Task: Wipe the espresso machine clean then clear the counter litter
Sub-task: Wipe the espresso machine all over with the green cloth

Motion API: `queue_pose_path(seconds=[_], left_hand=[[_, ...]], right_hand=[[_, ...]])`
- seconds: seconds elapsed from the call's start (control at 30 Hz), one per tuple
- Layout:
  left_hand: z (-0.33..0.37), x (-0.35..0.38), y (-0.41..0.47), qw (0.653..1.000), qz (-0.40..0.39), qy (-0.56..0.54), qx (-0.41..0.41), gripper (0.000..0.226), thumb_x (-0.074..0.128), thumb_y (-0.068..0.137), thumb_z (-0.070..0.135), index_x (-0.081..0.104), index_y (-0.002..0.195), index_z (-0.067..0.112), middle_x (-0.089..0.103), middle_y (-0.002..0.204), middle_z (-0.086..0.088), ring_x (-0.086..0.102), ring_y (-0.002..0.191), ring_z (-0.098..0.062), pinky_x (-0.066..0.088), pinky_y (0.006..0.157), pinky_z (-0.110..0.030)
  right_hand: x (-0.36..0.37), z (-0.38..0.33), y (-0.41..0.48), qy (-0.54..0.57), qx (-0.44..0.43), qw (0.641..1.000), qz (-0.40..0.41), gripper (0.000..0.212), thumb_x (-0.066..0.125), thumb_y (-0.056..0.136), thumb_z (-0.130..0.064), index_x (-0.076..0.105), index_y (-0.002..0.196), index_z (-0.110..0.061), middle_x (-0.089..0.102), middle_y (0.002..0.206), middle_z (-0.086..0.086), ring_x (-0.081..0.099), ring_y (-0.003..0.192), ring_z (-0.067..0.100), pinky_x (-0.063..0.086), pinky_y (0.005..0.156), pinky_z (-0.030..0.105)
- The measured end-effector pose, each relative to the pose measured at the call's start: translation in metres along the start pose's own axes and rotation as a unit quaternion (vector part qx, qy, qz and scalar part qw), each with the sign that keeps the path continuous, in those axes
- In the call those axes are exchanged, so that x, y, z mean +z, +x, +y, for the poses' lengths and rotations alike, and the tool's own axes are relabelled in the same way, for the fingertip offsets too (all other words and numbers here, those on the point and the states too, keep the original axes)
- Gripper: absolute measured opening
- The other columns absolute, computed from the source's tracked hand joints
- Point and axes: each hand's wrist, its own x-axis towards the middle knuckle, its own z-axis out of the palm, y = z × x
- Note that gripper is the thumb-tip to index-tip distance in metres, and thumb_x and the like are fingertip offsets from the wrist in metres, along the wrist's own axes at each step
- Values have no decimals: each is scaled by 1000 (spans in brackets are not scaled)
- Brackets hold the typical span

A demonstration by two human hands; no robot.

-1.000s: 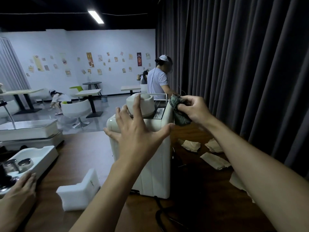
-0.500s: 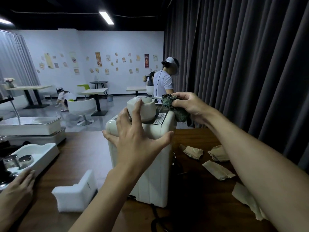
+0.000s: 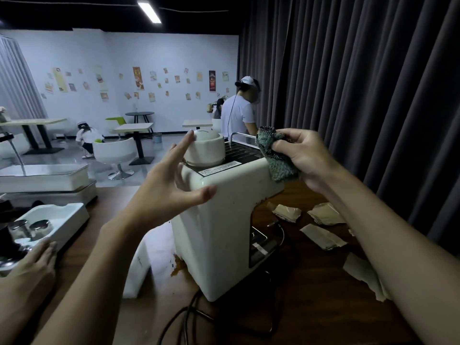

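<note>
Espresso machine (image 3: 224,215) wiping is underway, right hand (image 3: 302,155) in a closed grip on the cloth (image 3: 273,155), left hand (image 3: 164,192) spread wide, paper litter (image 3: 323,236) uncleared on the surface (image 3: 323,307).

Dark wooden counter (image 3: 311,307), white espresso machine (image 3: 224,232), torn paper scraps (image 3: 322,236), black cable (image 3: 189,317), white tray (image 3: 62,220)

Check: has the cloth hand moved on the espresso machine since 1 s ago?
Yes. The right hand brought the cloth from the espresso machine side wall up onto its top right edge, nearer the cup.
</note>
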Motion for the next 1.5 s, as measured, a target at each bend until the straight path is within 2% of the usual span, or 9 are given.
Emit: queue_pose_path(seconds=[0.07, 0.17, 0.23, 0.43, 0.53, 0.6, 0.73, 1.13, 1.5], left_hand=[[-3, -5, -3, 1000, 0, -2, 11, 101, 71, 66, 60, 24, 154, 45, 29, 146, 40, 23, 135, 25, 23, 106, 0], [-9, -9, -11, 1000, 18, -15, 9, 89, 68, 69, 49, 32, 150, 50, 34, 155, 28, 30, 144, 6, 42, 112, -37], [-8, -8, -18, 999, 24, -33, 4, 79, 67, 69, 47, 41, 143, 57, 32, 158, 19, 31, 144, 2, 47, 104, -43], [-6, 1, -23, 993, 12, -116, 18, 44, 56, 79, 20, 68, 116, 42, 47, 148, 15, 40, 136, 7, 44, 101, -26], [-8, -1, -20, 989, -21, -141, 26, 37, 57, 79, 28, 71, 111, 40, 46, 151, 12, 38, 143, -3, 41, 103, -12], [-10, -1, -19, 988, -28, -147, 29, 37, 55, 78, 34, 71, 110, 42, 44, 152, 10, 37, 144, -7, 38, 108, -18], [-8, 5, -24, 989, 1, -143, 42, 31, 55, 85, 22, 69, 106, 41, 42, 141, 1, 40, 127, 13, 39, 94, -2], [-15, 2, -38, 989, -9, -141, 38, 27, 54, 96, 39, 63, 121, 42, 45, 141, 9, 37, 133, 11, 41, 94, -19], [-13, 4, -39, 990, -4, -133, 43, 28, 52, 95, 42, 61, 121, 44, 43, 142, 10, 35, 133, 15, 42, 88, -8]], right_hand=[[4, -5, -14, 5, -7, 1000, 21, 18, 63, 88, 0, 70, 98, -13, 72, 90, 10, 70, 73, 15, 56, 59, 28], [12, -11, -35, 12, -11, 998, 57, 18, 63, 88, 0, 70, 100, -12, 72, 88, 10, 71, 71, 15, 57, 57, 29], [18, -14, -48, 9, -19, 997, 78, 22, 63, 88, 0, 68, 107, -9, 72, 89, 10, 70, 71, 13, 58, 59, 29], [29, -21, -80, -8, -53, 991, 125, 22, 64, 87, 1, 68, 92, -20, 71, 86, 5, 70, 74, 14, 60, 67, 31], [28, -24, -92, -36, -71, 988, 134, 25, 66, 87, 0, 68, 89, -25, 72, 85, -1, 71, 77, 12, 59, 66, 28], [29, -23, -98, -68, -82, 985, 136, 24, 67, 86, -2, 68, 94, -25, 72, 85, -6, 70, 78, 8, 57, 66, 24], [33, -6, -111, -195, -133, 952, 196, 27, 71, 85, -8, 67, 106, -25, 65, 100, -8, 63, 93, 6, 51, 82, 17], [57, 34, -136, -359, -244, 832, 346, 18, 67, 84, 0, 61, 100, -3, 53, 104, 8, 48, 94, 7, 35, 79, 0], [69, 65, -143, -390, -275, 830, 288, 33, 52, 98, -27, 64, 125, -14, 53, 122, 8, 49, 111, 19, 49, 91, 36]])
